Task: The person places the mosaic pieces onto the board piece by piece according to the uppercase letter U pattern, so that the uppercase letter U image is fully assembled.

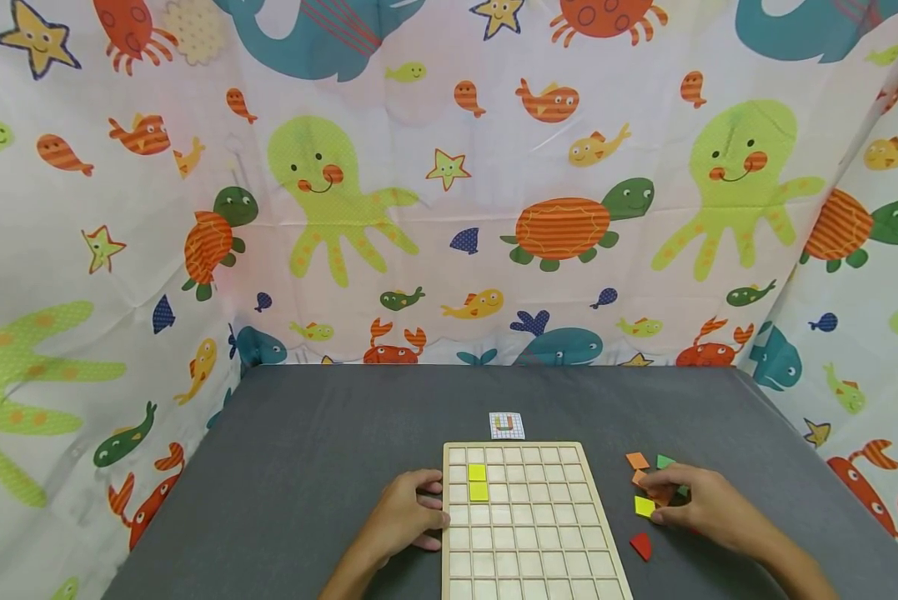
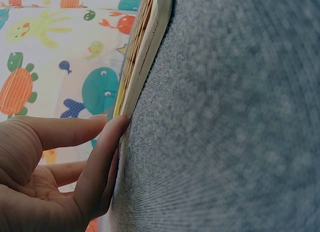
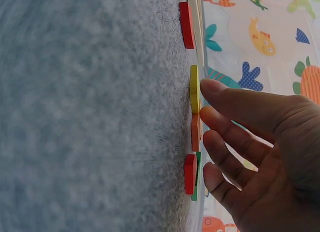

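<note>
A wooden grid board [image 1: 524,517] lies on the grey table, with two yellow square tiles [image 1: 478,482] set one below the other near its upper left. My left hand [image 1: 407,517] rests against the board's left edge, its fingertips touching the frame in the left wrist view. To the right of the board, my right hand [image 1: 707,504] reaches over loose tiles, fingers loosely bent. Its thumb is at a yellow tile [image 1: 644,506], which lies on the table; the right wrist view shows the yellow tile [image 3: 194,89] between a red and an orange one.
Orange tiles [image 1: 636,460], a green tile [image 1: 664,461] and a red tile [image 1: 641,546] lie near the right hand, some partly hidden under it. A small pattern card [image 1: 507,426] sits beyond the board's far edge. A sea-animal curtain [image 1: 433,250] hangs behind the table.
</note>
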A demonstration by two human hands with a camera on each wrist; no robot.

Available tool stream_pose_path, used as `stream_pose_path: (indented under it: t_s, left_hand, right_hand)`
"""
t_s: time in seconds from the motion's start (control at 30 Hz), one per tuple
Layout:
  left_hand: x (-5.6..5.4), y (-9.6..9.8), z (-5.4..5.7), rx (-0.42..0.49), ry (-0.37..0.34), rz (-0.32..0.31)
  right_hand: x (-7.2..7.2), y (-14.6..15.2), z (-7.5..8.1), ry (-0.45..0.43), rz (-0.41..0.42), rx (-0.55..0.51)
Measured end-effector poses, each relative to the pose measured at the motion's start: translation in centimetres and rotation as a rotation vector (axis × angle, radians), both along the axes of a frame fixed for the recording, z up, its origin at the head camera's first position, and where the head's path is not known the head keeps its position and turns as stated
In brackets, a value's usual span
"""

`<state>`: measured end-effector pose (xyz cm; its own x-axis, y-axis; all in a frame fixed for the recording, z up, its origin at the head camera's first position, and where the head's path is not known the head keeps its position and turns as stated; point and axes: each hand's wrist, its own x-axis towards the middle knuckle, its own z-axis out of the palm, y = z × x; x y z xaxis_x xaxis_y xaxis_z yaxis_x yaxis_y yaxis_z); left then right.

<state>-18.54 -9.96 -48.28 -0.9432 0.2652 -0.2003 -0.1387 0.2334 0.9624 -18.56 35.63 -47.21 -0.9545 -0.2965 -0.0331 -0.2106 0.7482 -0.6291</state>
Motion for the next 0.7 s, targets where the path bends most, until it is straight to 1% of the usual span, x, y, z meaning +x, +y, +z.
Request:
stream_pose_path:
  t_s: [0.13, 0.33, 0.43, 0.53, 0.7]
  left_hand:
    - [0.09, -0.05, 0.04, 0.010, 0.011, -0.008]
    - [0.15, -0.06, -0.02, 0.014, 0.019, -0.007]
    - [0.15, -0.07, -0.08, 0.013, 0.021, -0.007]
    - [0.12, -0.07, -0.11, 0.012, 0.021, -0.007]
    - [0.12, -0.05, -0.14, 0.015, 0.025, -0.006]
  right_hand:
    - [0.06, 0.06, 0.06, -0.028, 0.007, 0.005]
    - [0.10, 0.03, -0.13, -0.024, 0.043, -0.006]
    - [-0.02, 0.08, -0.28, -0.018, 0.047, -0.002]
    - [-0.19, 0.12, -0.22, -0.007, 0.056, 0.014]
    - [-0.41, 0.05, 0.12, 0.003, 0.062, 0.077]
